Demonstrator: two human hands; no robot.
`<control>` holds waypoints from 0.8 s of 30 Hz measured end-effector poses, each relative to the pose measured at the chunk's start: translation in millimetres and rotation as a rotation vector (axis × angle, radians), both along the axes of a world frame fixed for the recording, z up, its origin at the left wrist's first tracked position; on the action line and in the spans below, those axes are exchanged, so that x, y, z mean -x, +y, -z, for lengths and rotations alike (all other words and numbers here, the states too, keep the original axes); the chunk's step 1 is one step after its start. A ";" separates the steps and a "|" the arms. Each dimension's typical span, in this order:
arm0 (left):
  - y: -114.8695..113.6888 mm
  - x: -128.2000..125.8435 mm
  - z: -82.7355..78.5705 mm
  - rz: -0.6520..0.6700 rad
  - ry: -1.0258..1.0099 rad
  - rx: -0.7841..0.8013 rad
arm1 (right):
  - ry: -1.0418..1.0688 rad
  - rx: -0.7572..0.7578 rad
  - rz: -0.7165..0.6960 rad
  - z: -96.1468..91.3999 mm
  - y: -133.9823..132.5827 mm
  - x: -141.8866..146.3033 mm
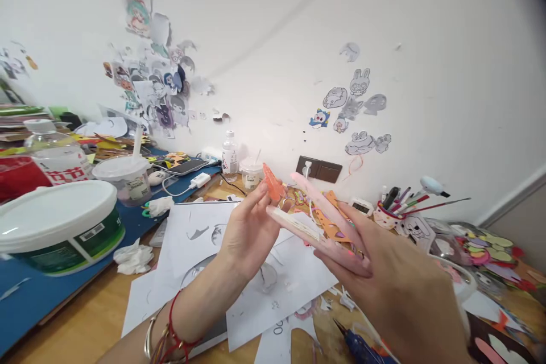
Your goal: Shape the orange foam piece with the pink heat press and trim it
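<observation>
Over the paper-strewn tabletop, both hands are raised and occupied. The left hand has its fingers pinched around an orange piece, held up near the far ends of a pink piece. The right hand grips that pink piece at its near end, fingers closed around it; its two long layers spread into a narrow V toward the left hand, and whether they join inside the grip I cannot tell. Whether the orange touches the pink is also unclear, though a slight gap seems to show. Beneath them lie white sheets with drawings, and a blue tool with a pointed dark tip, perhaps a glue gun, rests on the wood below the right hand. As I judge it, the step in hand is handling the two pieces close together in the air, with nothing visibly fastened between them. A next move would call for a steady right grip, the layers kept apart, and careful turning of the orange piece by the left fingertips.
</observation>
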State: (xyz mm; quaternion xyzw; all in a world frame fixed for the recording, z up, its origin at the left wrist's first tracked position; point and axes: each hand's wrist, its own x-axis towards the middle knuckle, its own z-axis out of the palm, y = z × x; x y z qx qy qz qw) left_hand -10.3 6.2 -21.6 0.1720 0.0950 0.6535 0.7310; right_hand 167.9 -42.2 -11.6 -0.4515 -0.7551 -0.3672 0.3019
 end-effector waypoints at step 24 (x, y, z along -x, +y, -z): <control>-33.5 -27.5 11.2 0.099 0.066 0.043 | 0.148 -0.064 0.061 8.2 -6.4 23.1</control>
